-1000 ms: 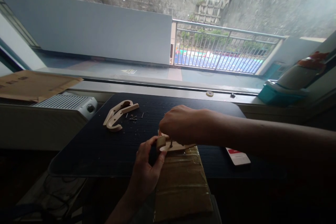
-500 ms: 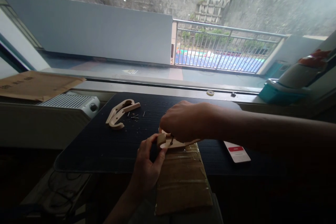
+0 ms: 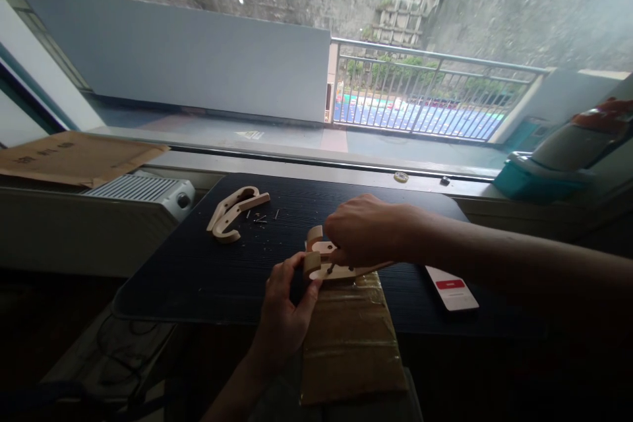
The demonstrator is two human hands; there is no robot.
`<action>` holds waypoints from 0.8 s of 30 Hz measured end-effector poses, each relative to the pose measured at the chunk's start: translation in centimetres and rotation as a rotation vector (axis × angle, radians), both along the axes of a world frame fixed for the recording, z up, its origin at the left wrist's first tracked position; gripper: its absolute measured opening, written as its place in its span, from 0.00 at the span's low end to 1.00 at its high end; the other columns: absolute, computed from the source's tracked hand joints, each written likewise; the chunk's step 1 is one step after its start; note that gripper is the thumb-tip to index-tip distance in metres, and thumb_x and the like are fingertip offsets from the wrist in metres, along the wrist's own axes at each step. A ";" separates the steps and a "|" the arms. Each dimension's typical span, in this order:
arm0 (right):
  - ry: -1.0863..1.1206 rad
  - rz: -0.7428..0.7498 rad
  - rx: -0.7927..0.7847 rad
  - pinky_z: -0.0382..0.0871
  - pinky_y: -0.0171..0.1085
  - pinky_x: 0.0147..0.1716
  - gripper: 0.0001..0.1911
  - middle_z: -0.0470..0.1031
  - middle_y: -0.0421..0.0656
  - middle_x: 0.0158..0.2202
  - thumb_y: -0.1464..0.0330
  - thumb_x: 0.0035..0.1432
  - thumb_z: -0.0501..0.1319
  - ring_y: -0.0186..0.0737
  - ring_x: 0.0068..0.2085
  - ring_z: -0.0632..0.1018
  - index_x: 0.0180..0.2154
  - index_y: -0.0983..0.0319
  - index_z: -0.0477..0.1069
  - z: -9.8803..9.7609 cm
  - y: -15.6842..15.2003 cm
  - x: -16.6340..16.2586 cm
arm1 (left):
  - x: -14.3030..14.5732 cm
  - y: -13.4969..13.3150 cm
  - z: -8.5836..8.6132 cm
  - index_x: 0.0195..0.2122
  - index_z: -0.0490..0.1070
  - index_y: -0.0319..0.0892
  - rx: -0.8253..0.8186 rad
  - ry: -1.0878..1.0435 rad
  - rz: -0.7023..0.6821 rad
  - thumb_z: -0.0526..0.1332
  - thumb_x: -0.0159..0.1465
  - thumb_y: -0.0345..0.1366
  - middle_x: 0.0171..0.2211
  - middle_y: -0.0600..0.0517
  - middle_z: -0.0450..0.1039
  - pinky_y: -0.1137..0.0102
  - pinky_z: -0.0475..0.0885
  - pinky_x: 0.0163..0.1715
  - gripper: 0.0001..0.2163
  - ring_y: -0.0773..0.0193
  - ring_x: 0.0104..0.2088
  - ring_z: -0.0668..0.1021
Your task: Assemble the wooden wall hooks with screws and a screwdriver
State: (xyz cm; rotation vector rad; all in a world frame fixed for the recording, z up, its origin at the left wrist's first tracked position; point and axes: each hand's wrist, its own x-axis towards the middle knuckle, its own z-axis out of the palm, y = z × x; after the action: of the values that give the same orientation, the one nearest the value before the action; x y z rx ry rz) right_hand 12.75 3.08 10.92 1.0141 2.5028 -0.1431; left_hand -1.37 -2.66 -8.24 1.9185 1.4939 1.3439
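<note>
My left hand (image 3: 287,300) is closed around the curved end of a pale wooden hook (image 3: 312,265), thumb on the near side. Over this hook my right hand (image 3: 363,231) is curled into a fist. A thin dark shaft (image 3: 330,269), like that of a screwdriver, comes down from the fist to the wood; its handle is hidden in the fingers. Just behind lies a second wooden hook (image 3: 315,235), partly covered by the right hand. Both hooks are at the far end of a tape-wrapped cardboard piece (image 3: 351,349).
On the dark table (image 3: 173,277), two more wooden hooks (image 3: 237,214) lie at the left beside several loose screws (image 3: 260,219). A phone (image 3: 453,290) with a lit screen sits under my right forearm. A tape roll (image 3: 401,177) is on the windowsill; a heater (image 3: 143,191) stands left.
My right fist has turned and shifted slightly, uncovering more of the rear hook's curved end. My left hand keeps its hold. The whole view has moved a little.
</note>
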 end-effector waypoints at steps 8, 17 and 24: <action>0.005 0.215 0.027 0.55 0.33 0.23 0.06 0.74 0.42 0.30 0.76 0.51 0.61 0.34 0.30 0.72 0.34 0.66 0.72 0.2 -0.6 -0.7 | 0.0 -0.1 0.1 0.50 0.62 0.49 -0.047 -0.010 0.019 0.59 0.61 0.37 0.44 0.52 0.69 0.64 0.66 0.46 0.16 0.60 0.45 0.72; -0.011 0.052 0.057 0.56 0.34 0.23 0.07 0.73 0.43 0.26 0.71 0.56 0.57 0.35 0.27 0.72 0.33 0.64 0.73 -0.7 -0.2 -0.3 | 0.1 0.0 0.0 0.49 0.62 0.49 -0.055 -0.043 -0.008 0.59 0.61 0.36 0.44 0.51 0.68 0.64 0.65 0.46 0.16 0.60 0.45 0.72; -0.067 0.160 0.064 0.58 0.35 0.24 0.08 0.72 0.41 0.27 0.71 0.52 0.62 0.35 0.27 0.71 0.37 0.63 0.72 0.8 -1.1 -1.3 | 0.0 -0.3 0.1 0.50 0.61 0.48 -0.054 -0.024 0.000 0.58 0.61 0.36 0.45 0.50 0.68 0.62 0.65 0.47 0.16 0.59 0.46 0.71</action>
State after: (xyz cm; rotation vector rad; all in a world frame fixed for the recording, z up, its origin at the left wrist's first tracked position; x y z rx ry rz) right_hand 11.40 1.97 11.76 0.8246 2.5285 0.0194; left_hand -1.33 -3.01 -8.11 1.8627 1.5029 1.3085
